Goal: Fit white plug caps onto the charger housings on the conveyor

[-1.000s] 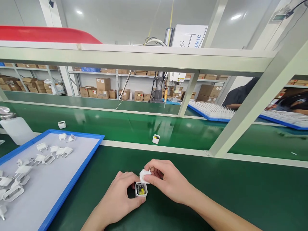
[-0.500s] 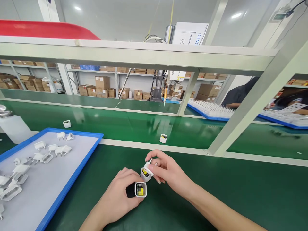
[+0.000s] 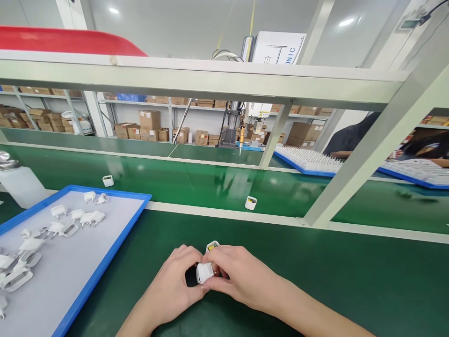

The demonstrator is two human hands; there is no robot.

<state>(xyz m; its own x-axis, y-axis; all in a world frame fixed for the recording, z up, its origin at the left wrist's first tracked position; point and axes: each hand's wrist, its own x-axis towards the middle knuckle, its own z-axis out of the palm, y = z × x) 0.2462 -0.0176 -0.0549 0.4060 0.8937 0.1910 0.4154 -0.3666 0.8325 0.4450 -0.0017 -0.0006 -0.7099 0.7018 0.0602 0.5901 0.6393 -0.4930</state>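
Head view: both hands clenched on one small white plastic charger shell (image 3: 204, 272), low over the dark green bench mat (image 3: 315, 281).
Your left hand (image 3: 171, 285) grips its left side, and your right hand (image 3: 238, 278) closes over its right side. A second white shell with a yellow part inside (image 3: 212, 245) shows just behind your fingertips. To your left is the blue-rimmed grey tray (image 3: 105, 262) of loose white plug pieces (image 3: 70, 220). Beyond, a lone white shell (image 3: 250, 203) sits on the glossy green belt (image 3: 196, 182).

Green bench (image 3: 315, 281): blue tray (image 3: 87, 271) at left, white bottle (image 3: 21, 187) standing just beyond tray, far left.
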